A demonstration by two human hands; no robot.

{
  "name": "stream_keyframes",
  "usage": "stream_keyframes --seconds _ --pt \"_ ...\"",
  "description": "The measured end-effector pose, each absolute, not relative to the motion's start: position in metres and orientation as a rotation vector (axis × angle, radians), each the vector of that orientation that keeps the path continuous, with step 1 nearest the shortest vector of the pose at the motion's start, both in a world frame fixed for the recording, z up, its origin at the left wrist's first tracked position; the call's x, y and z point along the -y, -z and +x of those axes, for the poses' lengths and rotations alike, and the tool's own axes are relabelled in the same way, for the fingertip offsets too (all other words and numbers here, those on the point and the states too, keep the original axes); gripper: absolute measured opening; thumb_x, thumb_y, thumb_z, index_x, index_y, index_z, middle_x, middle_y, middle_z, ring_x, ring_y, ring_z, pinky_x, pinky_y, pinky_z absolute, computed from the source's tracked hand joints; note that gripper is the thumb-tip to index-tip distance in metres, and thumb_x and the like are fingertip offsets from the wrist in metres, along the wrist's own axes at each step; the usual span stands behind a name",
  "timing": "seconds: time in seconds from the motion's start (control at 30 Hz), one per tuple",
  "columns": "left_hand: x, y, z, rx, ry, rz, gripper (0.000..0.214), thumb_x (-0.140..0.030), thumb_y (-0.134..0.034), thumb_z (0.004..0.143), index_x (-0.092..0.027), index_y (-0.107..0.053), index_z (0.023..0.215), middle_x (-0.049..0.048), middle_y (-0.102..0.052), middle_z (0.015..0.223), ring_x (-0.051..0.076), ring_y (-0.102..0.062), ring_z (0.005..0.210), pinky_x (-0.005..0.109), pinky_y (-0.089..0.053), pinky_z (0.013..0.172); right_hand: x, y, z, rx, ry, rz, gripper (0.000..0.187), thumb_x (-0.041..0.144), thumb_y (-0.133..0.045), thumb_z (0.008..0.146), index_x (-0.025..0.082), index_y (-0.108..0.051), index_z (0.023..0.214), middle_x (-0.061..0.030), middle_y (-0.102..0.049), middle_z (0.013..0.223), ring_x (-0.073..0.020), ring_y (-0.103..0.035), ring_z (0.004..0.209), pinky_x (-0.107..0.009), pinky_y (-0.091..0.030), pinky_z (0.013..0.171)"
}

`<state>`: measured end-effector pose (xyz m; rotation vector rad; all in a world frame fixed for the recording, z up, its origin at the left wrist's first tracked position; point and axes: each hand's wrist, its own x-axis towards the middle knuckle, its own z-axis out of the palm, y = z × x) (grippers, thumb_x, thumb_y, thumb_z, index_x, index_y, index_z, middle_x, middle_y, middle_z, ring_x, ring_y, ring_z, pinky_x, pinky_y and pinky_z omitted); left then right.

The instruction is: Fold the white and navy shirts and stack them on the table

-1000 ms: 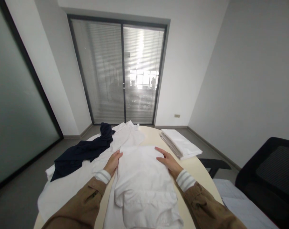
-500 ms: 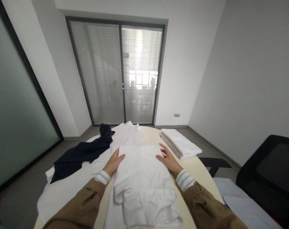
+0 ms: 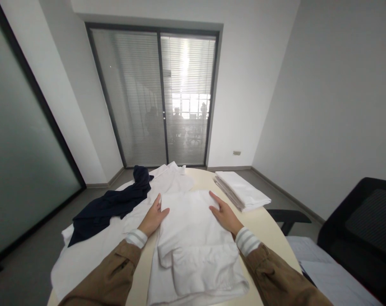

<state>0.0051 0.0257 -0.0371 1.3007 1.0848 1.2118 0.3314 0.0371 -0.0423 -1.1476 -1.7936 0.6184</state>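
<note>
A folded white garment [image 3: 195, 221] lies on the pale round table in front of me, with a thick, rumpled fold towards me. My left hand [image 3: 153, 216] is at its far left edge, fingers stretched along the side and thumb resting over the cloth. At the far right edge, my right hand [image 3: 224, 212] touches the cloth with thumb and index finger apart. Both hands look open against the edges; the outer fingers are partly hidden. Left of my left hand, another white garment [image 3: 84, 263] is spread out, with a dark navy garment [image 3: 113, 204] bunched on it.
A stack of folded white cloth [image 3: 243, 191] sits at the right far side of the table [image 3: 269, 238]. Beyond the right edge stands a black chair [image 3: 361, 229], with more white cloth [image 3: 329, 267] beside it. A glass partition with blinds [image 3: 186, 97] is behind.
The garment's near end has shifted slightly right, and its left edge too. My right index finger has moved inward onto the far right corner. My left hand has shifted slightly with the edge.
</note>
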Motion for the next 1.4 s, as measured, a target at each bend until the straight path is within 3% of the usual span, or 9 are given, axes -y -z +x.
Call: stream_keyframes --seconds 0.23,0.37,0.5,0.63,0.77,1.0,1.1,1.27,1.4 --pt "-0.03 0.042 -0.002 -1.236 -1.246 1.551 0.071 -0.025 -0.076 0.067 -0.013 -0.056 0.134 0.015 -0.032 0.157 0.028 -0.023 0.147 0.04 -0.013 0.122 -0.04 0.041 0.333 1.67 -0.725 -1.118 0.061 0.034 -0.063 0.082 0.022 -0.05 0.141 -0.0092 -0.051 0.145 -0.0249 -0.048 0.131 -0.042 -0.034 0.113" --pt "-0.029 0.04 0.001 -1.216 -1.263 1.391 0.065 -0.026 -0.078 0.067 -0.014 -0.058 0.128 0.0154 -0.057 0.138 0.029 -0.049 0.132 0.042 -0.033 0.115 -0.036 0.037 0.333 1.639 -1.003 -1.215 0.055 0.024 -0.059 0.077 0.021 -0.058 0.132 -0.0052 -0.072 0.106 -0.0202 -0.067 0.088 -0.032 -0.053 0.079" --pt "-0.024 0.035 0.004 -1.15 -1.2 1.107 0.052 -0.034 -0.077 0.074 -0.014 -0.061 0.12 0.011 -0.074 0.099 0.024 -0.071 0.09 0.036 -0.055 0.084 -0.03 0.034 0.331 1.523 -1.32 -1.252 0.056 0.022 -0.055 0.075 0.019 -0.058 0.131 0.0008 -0.069 0.07 -0.0135 -0.057 0.052 -0.023 -0.043 0.05" --pt "-0.022 0.033 0.004 -1.193 -1.187 1.044 0.06 -0.028 -0.074 0.078 -0.014 -0.051 0.133 0.0091 -0.075 0.09 0.021 -0.071 0.076 0.034 -0.056 0.076 -0.032 0.036 0.33 1.43 -1.32 -1.211 0.054 0.034 -0.06 0.08 0.021 -0.058 0.132 -0.0068 -0.074 0.1 -0.0201 -0.068 0.078 -0.031 -0.053 0.067" --pt "-0.026 0.037 0.005 -1.229 -1.217 1.146 0.074 -0.02 -0.071 0.077 -0.017 -0.04 0.145 0.0134 -0.067 0.123 0.025 -0.067 0.108 0.037 -0.051 0.096 -0.04 0.042 0.331 1.488 -1.103 -1.158 0.072 0.028 -0.07 0.071 0.026 -0.05 0.14 -0.0067 -0.055 0.141 -0.0246 -0.058 0.119 -0.038 -0.048 0.099" --pt "-0.03 0.039 0.004 -1.153 -1.26 1.454 0.082 -0.015 -0.066 0.07 -0.015 -0.039 0.148 0.0099 -0.042 0.152 0.024 -0.038 0.141 0.036 -0.021 0.12 -0.04 0.044 0.333 1.453 -1.246 -1.139 0.08 0.025 -0.071 0.068 0.021 -0.045 0.143 -0.009 -0.065 0.128 -0.0267 -0.068 0.102 -0.041 -0.055 0.09" --pt "-0.031 0.036 0.006 -1.039 -1.333 1.481 0.086 -0.023 -0.067 0.074 -0.016 -0.031 0.152 0.0094 -0.033 0.157 0.023 -0.033 0.143 0.036 -0.021 0.12 -0.045 0.042 0.331 1.441 -1.132 -1.107 0.075 0.036 -0.066 0.077 0.022 -0.041 0.146 -0.0104 -0.064 0.13 -0.0279 -0.067 0.105 -0.043 -0.055 0.091" --pt "-0.035 0.038 0.006 -1.182 -1.361 1.298 0.083 -0.025 -0.071 0.077 -0.017 -0.032 0.15 0.0186 -0.038 0.153 0.028 -0.047 0.134 0.038 -0.042 0.107 -0.059 0.049 0.332 1.62 -0.737 -1.114 0.08 0.042 -0.066 0.079 0.018 -0.037 0.149 -0.0119 -0.036 0.155 -0.0273 -0.035 0.142 -0.045 -0.026 0.118" --pt "-0.029 0.036 0.004 -1.306 -1.232 1.294 0.071 -0.023 -0.071 0.078 -0.015 -0.042 0.142 0.021 -0.059 0.132 0.024 -0.069 0.099 0.037 -0.054 0.088 -0.064 0.055 0.331 1.704 -0.663 -1.178 0.084 0.041 -0.06 0.084 0.019 -0.022 0.155 -0.0091 -0.021 0.161 -0.0218 -0.019 0.149 -0.042 -0.012 0.122"
